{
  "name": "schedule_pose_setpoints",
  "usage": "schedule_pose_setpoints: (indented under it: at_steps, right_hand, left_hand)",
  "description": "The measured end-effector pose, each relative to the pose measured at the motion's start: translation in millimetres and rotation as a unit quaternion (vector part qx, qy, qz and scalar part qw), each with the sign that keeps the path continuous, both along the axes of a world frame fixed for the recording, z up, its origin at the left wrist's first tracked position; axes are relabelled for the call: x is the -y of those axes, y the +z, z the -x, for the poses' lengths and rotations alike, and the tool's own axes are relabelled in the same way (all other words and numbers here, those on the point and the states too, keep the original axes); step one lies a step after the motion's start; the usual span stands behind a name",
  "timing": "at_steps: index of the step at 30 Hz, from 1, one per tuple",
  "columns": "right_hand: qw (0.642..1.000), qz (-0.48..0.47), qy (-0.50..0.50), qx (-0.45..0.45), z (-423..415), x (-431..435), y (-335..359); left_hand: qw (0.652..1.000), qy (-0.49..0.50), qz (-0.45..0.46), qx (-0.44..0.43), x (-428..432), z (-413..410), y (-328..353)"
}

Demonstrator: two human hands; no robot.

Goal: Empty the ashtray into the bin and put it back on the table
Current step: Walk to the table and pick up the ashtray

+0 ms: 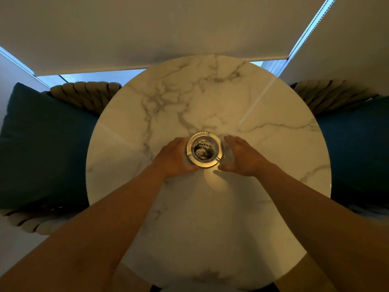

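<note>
Your round marble table (210, 207) fills the view, with a dark blue cushion (42, 144) on its left. Your left hand (175, 158) touches the ashtray's side, fingers curled against it; your right hand (242, 157) waits just beside, fingers spread. The ashtray (204, 149), full of ash, sits mid-table.

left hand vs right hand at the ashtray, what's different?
The left hand is against the glass ashtray's rim, fingers curled round its side; the right hand is spread open with a gap of bare table between it and the ashtray. The left thumb tucks under the near rim; the right thumb points at it without touching. Both are bare, flanking the ashtray, which holds dark ash.
</note>
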State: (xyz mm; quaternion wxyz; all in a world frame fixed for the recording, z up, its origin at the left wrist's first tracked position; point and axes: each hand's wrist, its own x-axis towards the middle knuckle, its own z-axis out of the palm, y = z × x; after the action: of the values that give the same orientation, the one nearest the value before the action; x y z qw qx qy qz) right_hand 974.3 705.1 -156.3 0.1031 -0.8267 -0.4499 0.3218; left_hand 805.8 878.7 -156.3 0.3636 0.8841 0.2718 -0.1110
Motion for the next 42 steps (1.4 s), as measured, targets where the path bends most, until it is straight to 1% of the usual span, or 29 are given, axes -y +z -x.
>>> schedule_pose_setpoints:
  at_steps: [4, 10, 12, 17, 26, 30, 33, 37, 42]
  right_hand:
    - [0.998, -0.019, 0.049, 0.040, -5.6, -4.1, -19.1]
    - [0.994, 0.002, 0.081, 0.067, -7.0, -13.6, -37.4]
    - [0.993, 0.002, 0.088, 0.081, -7.0, -15.2, -39.9]
    - [0.993, -0.028, 0.076, 0.083, -7.3, -18.4, -41.0]
    - [0.994, -0.037, 0.069, 0.071, -7.0, -22.9, -45.8]
    - [0.996, -0.055, 0.052, 0.047, -7.3, -26.2, -47.5]
    - [0.997, -0.069, 0.035, 0.011, -8.0, -27.5, -44.8]
    - [0.988, -0.151, -0.012, -0.044, -9.4, -26.0, -33.1]
    - [0.977, -0.200, -0.052, -0.058, -5.2, -19.7, -4.4]
  left_hand:
    - [0.998, -0.023, -0.042, 0.046, -2.9, -6.8, -16.9]
    - [0.985, -0.051, -0.121, 0.115, -4.6, -12.8, -31.7]
    - [0.984, -0.060, -0.131, 0.108, -6.7, -15.0, -35.9]
    - [0.987, -0.085, -0.129, 0.047, -12.6, -19.4, -46.0]
    - [0.987, -0.058, -0.126, 0.076, -11.5, -15.9, -57.5]
    - [0.986, -0.056, -0.120, 0.098, -10.4, -17.1, -58.1]
    - [0.986, -0.046, -0.104, 0.119, -10.5, -17.4, -55.3]
    - [0.988, -0.030, -0.053, 0.142, -15.9, -18.6, -41.6]
    - [0.984, 0.005, 0.018, 0.177, -14.5, -12.5, -10.5]
